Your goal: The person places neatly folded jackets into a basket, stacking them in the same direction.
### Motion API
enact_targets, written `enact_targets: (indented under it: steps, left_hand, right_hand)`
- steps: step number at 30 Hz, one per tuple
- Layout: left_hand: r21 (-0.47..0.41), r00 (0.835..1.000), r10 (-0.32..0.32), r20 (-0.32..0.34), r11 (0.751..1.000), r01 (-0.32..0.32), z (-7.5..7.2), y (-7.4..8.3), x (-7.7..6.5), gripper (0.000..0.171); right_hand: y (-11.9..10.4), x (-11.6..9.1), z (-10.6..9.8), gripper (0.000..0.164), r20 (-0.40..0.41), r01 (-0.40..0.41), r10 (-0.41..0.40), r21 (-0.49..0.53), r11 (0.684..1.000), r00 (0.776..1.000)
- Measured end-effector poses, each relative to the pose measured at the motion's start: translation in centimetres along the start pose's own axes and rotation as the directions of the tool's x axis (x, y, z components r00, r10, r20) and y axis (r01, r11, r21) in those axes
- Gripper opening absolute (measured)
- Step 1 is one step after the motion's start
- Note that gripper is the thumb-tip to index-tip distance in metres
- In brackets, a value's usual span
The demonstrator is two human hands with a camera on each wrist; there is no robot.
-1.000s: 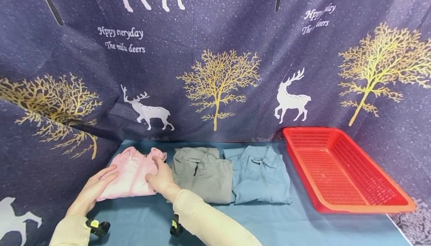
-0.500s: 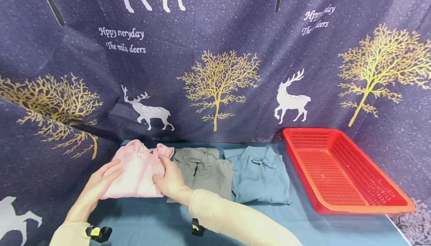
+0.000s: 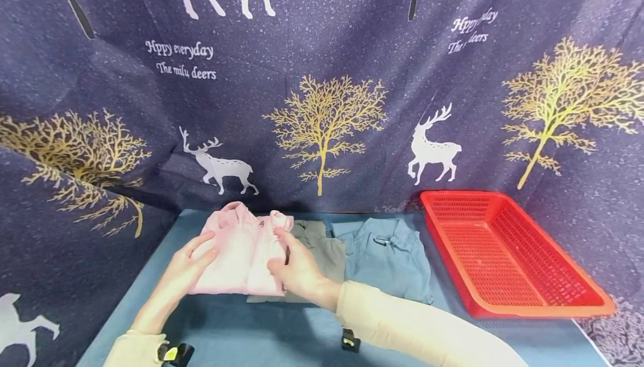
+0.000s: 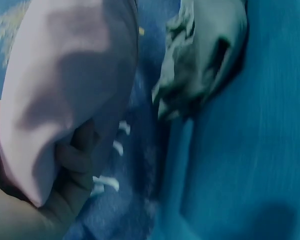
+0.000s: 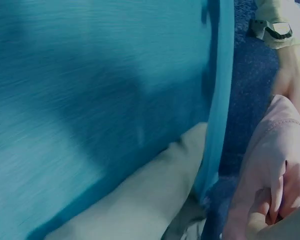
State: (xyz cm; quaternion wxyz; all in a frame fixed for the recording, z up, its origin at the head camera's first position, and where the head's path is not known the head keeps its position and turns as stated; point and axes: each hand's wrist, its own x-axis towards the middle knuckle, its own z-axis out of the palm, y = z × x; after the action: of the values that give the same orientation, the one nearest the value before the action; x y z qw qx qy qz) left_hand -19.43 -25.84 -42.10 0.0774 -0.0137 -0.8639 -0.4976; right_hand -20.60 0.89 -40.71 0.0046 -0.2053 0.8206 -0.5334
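A folded pink zip-collared top (image 3: 241, 261) is held up between my two hands in the head view. My left hand (image 3: 183, 272) grips its left side, and in the left wrist view curled fingers (image 4: 75, 162) tuck under the pink cloth (image 4: 80, 65). At the other side my right hand (image 3: 302, 272) pinches the edge, thumb toward me. The top overlaps the left part of a folded grey-green zip-neck top (image 3: 327, 252). Below the lifted top, the right wrist view shows the grey-green cloth (image 5: 135, 205) lying on the table.
Right of the grey-green top lies a folded blue zip-neck top (image 3: 392, 266). A red perforated plastic basket (image 3: 545, 311) stands at the table's right side. Blue cloth covers the table (image 3: 241, 328). A dark curtain (image 3: 352, 37) with deer and trees hangs behind.
Both hands have lifted the pink top from the left end of the table and carried it rightward, partly over the grey-green top. The other clothes and basket have stayed put.
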Motion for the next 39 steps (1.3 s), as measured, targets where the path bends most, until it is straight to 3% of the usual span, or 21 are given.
enact_targets:
  steps: [3,11,16,21,25,28,33,39]
  left_hand:
    - [-0.005,0.999,0.035,0.017,0.999,-0.035,1.5,0.8,0.0,0.058]
    - [-0.005,0.989,0.127,0.080,0.992,-0.127,5.9,3.0,0.5,0.058]
    - [0.033,0.974,0.184,0.131,0.981,-0.189,9.0,5.2,1.4,0.059]
    - [-0.016,0.962,0.188,0.198,0.982,-0.189,12.4,7.8,2.2,0.061]
    - [-0.072,0.941,0.208,0.266,0.978,-0.196,15.0,9.4,2.5,0.061]
    - [-0.055,0.919,0.256,0.300,0.966,-0.251,17.1,10.8,2.8,0.060]
    - [-0.006,0.893,0.304,0.332,0.947,-0.320,20.8,13.3,3.4,0.062]
    - [-0.093,0.857,0.370,0.360,0.928,-0.361,25.1,16.1,4.1,0.059]
  right_hand:
    - [0.4,-0.9,-2.0,0.065,0.021,-0.037,0.036,0.048,0.998,0.999]
    - [1.7,-2.2,-8.0,0.064,-0.002,0.004,-0.004,-0.030,1.000,1.000]
    - [2.8,-2.9,-11.6,0.062,-0.041,-0.035,0.034,-0.017,0.999,0.999]
    - [4.3,-3.8,-15.1,0.061,-0.077,-0.059,0.056,-0.034,0.998,0.995]
    - [5.4,-4.7,-17.9,0.059,-0.092,-0.015,0.002,-0.140,0.990,0.996]
    - [6.0,-5.4,-20.2,0.058,-0.117,0.011,-0.041,-0.245,0.969,0.992]
    - [6.4,-6.7,-24.1,0.058,-0.168,-0.020,-0.041,-0.344,0.939,0.985]
    - [6.7,-7.2,-28.6,0.051,-0.209,-0.051,-0.052,-0.459,0.887,0.977]
